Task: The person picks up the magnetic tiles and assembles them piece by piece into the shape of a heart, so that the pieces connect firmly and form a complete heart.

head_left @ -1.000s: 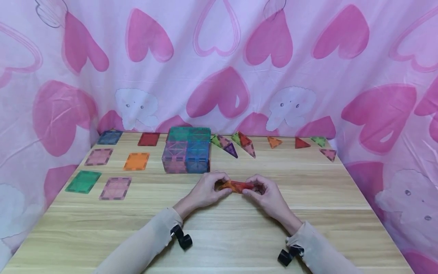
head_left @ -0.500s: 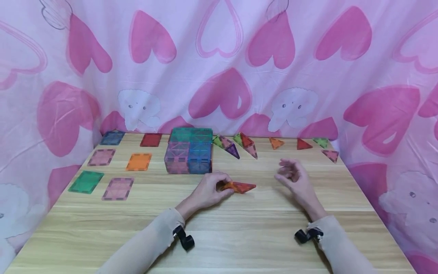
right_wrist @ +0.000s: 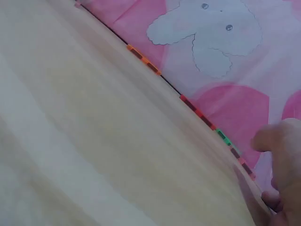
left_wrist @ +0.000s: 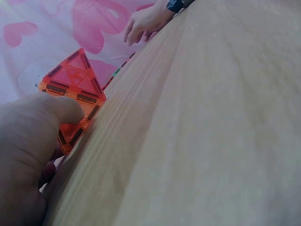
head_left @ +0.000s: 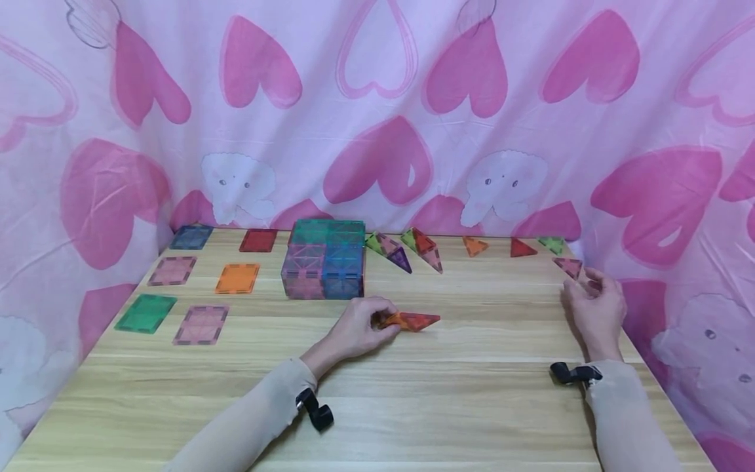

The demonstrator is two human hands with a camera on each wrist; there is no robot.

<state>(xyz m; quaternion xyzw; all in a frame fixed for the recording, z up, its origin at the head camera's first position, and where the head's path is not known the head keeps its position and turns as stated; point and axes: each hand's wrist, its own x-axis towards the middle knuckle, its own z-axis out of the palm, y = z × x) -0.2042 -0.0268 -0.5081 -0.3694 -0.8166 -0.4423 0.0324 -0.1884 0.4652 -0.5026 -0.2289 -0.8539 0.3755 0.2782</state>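
My left hand (head_left: 364, 327) pinches an orange triangular magnetic tile (left_wrist: 75, 128) between thumb and fingers, just above the table. Joined to its edge is a red triangular tile (head_left: 422, 321), which stands up from the orange one in the left wrist view. Far to the right, my right hand (head_left: 596, 311) is beside a pink triangular tile (head_left: 569, 266) lying near the table's right edge. Its thumb stands apart from the tile in the right wrist view; whether the other fingers touch it is hidden.
A block of tiles (head_left: 323, 262) stands back of centre. Square tiles, among them an orange one (head_left: 238, 278), lie to the left. Along the back right are two joined triangle strips and loose orange (head_left: 474, 246), red (head_left: 522, 247) and green (head_left: 551, 245) triangles.
My right hand has let go of the red triangle and travelled right to the pink triangle. The left hand keeps its hold on the orange tile in the same place.
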